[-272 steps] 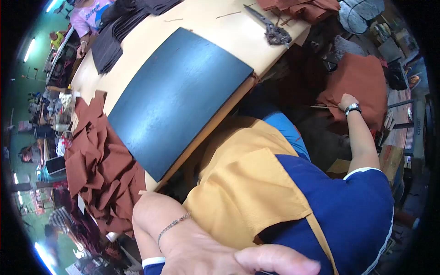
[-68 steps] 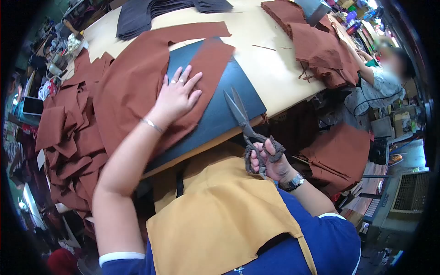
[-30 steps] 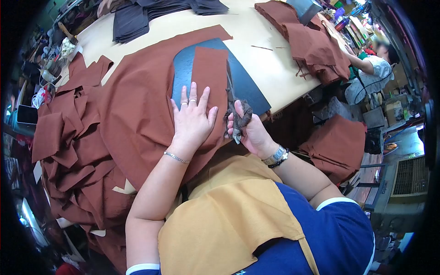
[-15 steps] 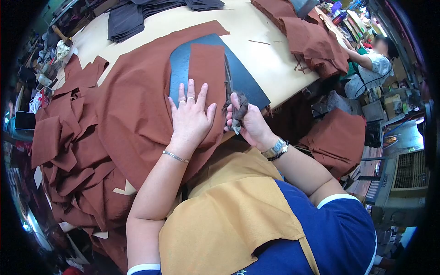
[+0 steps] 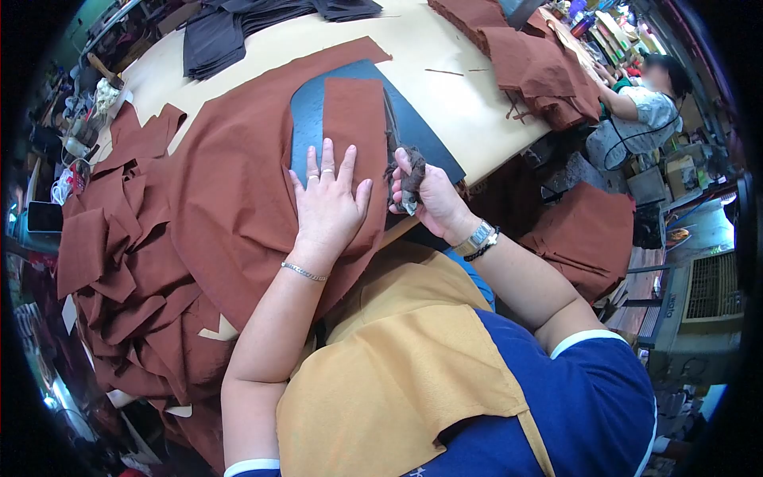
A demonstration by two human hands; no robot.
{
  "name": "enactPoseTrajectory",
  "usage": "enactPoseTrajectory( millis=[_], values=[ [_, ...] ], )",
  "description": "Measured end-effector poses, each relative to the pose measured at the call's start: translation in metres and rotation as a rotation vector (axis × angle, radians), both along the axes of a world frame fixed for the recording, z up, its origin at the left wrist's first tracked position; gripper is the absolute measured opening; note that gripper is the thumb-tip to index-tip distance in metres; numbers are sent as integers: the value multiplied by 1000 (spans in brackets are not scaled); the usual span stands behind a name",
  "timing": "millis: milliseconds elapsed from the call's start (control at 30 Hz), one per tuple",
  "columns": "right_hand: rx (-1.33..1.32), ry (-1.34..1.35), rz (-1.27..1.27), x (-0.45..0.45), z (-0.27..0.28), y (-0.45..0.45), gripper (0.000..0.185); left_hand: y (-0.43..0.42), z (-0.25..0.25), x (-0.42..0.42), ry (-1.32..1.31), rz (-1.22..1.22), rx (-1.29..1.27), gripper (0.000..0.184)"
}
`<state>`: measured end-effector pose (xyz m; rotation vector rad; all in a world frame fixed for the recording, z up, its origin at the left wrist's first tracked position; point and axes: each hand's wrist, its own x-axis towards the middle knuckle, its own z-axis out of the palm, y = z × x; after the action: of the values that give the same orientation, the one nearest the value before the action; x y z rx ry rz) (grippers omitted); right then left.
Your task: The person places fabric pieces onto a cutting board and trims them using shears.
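My left hand (image 5: 328, 208) lies flat with fingers spread on the reddish-brown cloth (image 5: 238, 183), pressing it down. Under its fingertips a straight-edged strip of that cloth (image 5: 354, 111) rests over a dark blue board (image 5: 425, 131). My right hand (image 5: 437, 203) is closed around the wrapped handles of a pair of scissors (image 5: 412, 179). Their dark, narrow blades point away from me along the strip's right edge. The fingers partly cover the handles, and I cannot tell how far apart the blades are.
Crumpled reddish-brown cloth (image 5: 151, 310) is heaped at the left. Dark cloth pieces (image 5: 214, 44) lie at the far side of the pale table (image 5: 445, 48). More brown cloth stacks (image 5: 540, 71) sit at the right, where a co-worker (image 5: 636, 111) works by the table.
My right hand and the scissors have moved slightly forward along the strip's edge. My left hand stays flat on the cloth. The whole view has shifted a little.
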<state>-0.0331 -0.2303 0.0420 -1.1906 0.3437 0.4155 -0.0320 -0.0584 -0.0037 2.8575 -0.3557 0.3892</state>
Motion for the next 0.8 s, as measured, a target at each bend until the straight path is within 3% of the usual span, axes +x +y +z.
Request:
enactPoseTrajectory(
  millis=[333, 800],
  values=[
    [23, 46, 52, -3, 4, -3, 47, 0, 3, -1, 19, 8, 14, 57],
    [-6, -58, 44, -1, -2, 3, 37, -1, 1, 0, 17, 11, 39, 56]
  ],
)
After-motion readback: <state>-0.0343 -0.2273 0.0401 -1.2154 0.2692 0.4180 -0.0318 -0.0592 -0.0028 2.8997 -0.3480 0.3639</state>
